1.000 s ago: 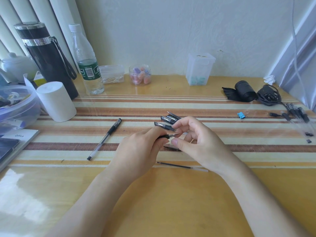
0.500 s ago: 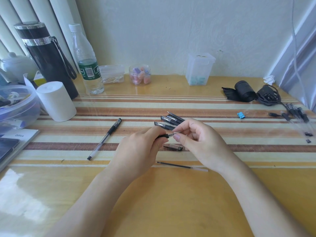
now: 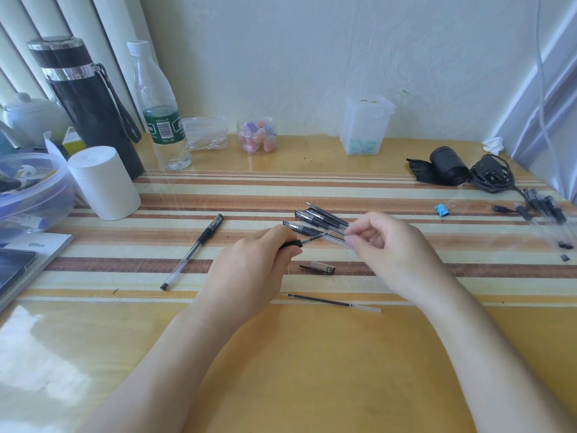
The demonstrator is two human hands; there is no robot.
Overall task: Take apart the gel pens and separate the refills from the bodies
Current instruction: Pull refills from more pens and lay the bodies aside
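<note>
My left hand (image 3: 249, 270) is closed round a pen body (image 3: 292, 244), hiding all but its black grip. My right hand (image 3: 390, 248) pinches something at the tips of its fingers (image 3: 354, 240); it is blurred, so I cannot tell if it is the thin refill (image 3: 320, 237) sticking out of the grip. Other pens (image 3: 315, 220) lie just beyond, partly covered. A loose refill (image 3: 331, 303) and a cap (image 3: 318, 268) lie nearer on the tabletop (image 3: 312, 370), which is bare toward me.
</note>
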